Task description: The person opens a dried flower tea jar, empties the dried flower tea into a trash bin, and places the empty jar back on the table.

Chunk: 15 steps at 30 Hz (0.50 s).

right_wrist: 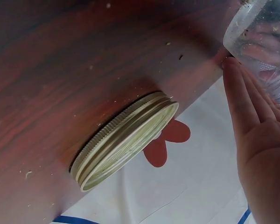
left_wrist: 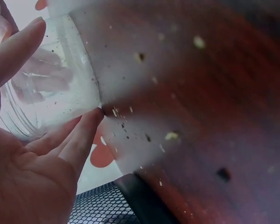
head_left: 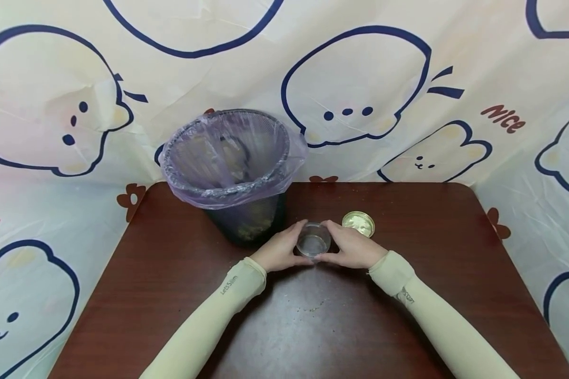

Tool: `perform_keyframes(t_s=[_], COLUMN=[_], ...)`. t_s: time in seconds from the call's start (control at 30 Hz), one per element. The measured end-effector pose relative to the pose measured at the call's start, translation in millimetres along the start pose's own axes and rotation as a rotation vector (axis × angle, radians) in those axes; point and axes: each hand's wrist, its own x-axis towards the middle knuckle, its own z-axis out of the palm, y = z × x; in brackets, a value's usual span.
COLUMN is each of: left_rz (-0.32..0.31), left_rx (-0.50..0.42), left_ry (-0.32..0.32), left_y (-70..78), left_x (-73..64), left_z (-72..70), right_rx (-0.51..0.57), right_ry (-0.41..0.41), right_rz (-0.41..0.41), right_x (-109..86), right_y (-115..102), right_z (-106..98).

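Note:
A clear plastic jar (head_left: 314, 239) with an open mouth stands upright on the brown table, between both hands in the head view. My left hand (head_left: 281, 247) holds its left side, thumb toward me and fingers round the far side. On the opposite side my right hand (head_left: 355, 246) grips it the same way. Small crumbs cling inside the jar (left_wrist: 67, 84) in the left wrist view, where fingertips rest low near its base. Just beyond the right hand lies a gold screw lid (head_left: 359, 223), its hollow side up; the right wrist view shows the lid's ridged rim (right_wrist: 121, 135).
A black mesh waste bin (head_left: 256, 218) lined with a purple bag (head_left: 208, 197) stands at the back left, close to the left hand. Crumbs (head_left: 313, 308) are scattered on the table (head_left: 170, 295). A cartoon-printed cloth (head_left: 517, 68) hangs around the table's back and sides.

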Motion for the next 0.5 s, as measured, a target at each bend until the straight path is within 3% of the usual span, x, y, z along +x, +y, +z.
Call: perform_keyframes(t_s=[0.5], left_rz=[-0.032], left_rx=[-0.003], left_ry=[0.004], left_y=[-4.4], left_x=[0.9], left_z=[-0.1], right_rx=[-0.019], right_ry=[0.015], right_rz=[-0.02], right_x=[6.6], right_y=[-1.6], right_z=[-0.1])
